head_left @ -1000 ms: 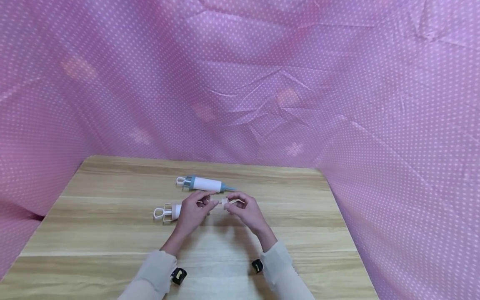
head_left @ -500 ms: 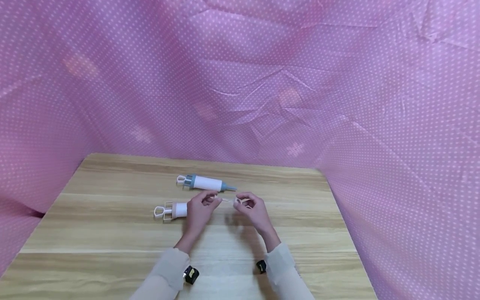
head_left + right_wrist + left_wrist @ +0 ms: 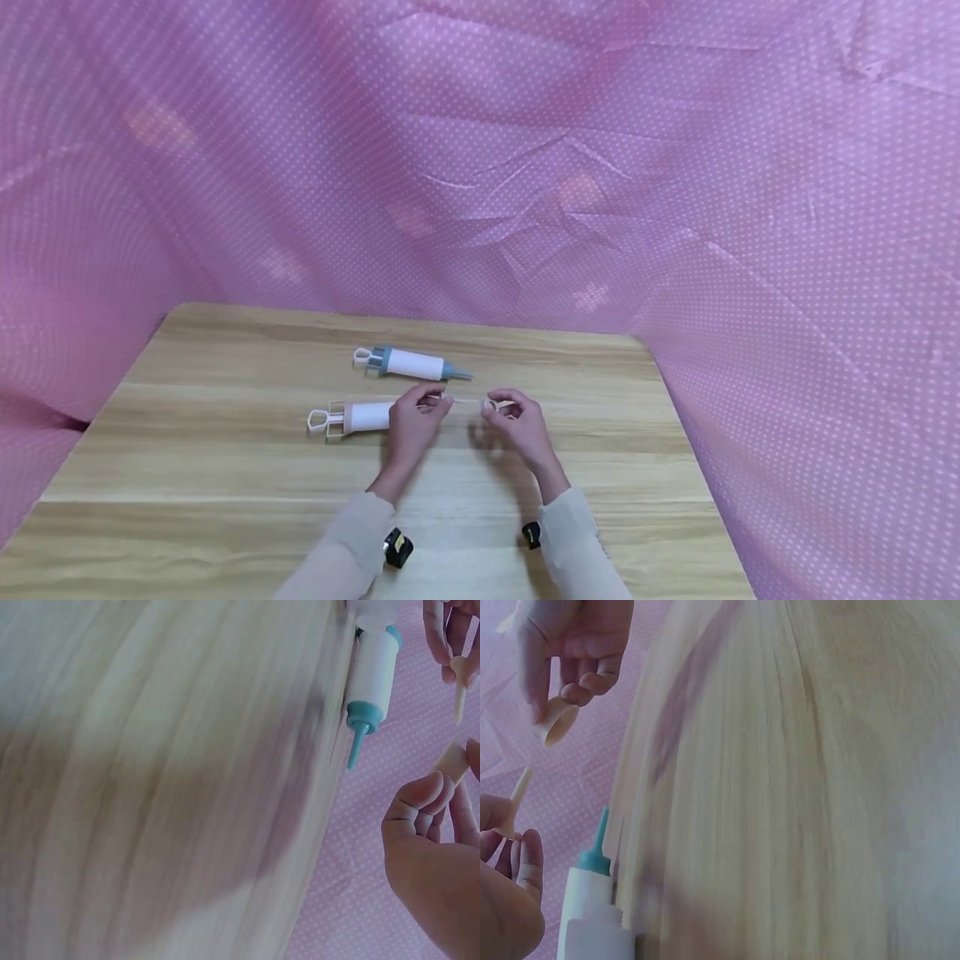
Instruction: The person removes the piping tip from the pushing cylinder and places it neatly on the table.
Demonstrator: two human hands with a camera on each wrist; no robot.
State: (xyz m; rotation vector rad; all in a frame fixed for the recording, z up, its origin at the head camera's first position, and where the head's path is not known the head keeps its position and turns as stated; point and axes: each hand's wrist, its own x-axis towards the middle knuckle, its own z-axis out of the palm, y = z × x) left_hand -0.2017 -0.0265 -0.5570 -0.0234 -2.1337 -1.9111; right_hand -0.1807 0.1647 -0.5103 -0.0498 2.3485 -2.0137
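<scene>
Above the table, my left hand [image 3: 415,421] pinches a small cream nozzle [image 3: 519,796] by its wide base, its thin spout pointing toward the other hand. My right hand [image 3: 527,427] holds a short cream ring-shaped cap [image 3: 559,724] between thumb and fingers, its hollow end facing the nozzle. A gap separates the two pieces. Beside my left hand lies a large white syringe-like tube [image 3: 371,416] with a pinkish collar and a white looped plunger handle. The left wrist view shows its bare threaded neck [image 3: 607,913]; in the head view my left hand hides that end.
Farther back on the wooden table [image 3: 225,467] lies a similar white tube [image 3: 415,364] with a blue-green collar and pointed nozzle. A pink dotted cloth [image 3: 480,167] hangs around the table's back and sides.
Both hands have shifted right, the right one farther at first, so the nozzle and the cap have moved apart. More of the near tube's barrel shows. Both tubes lie still.
</scene>
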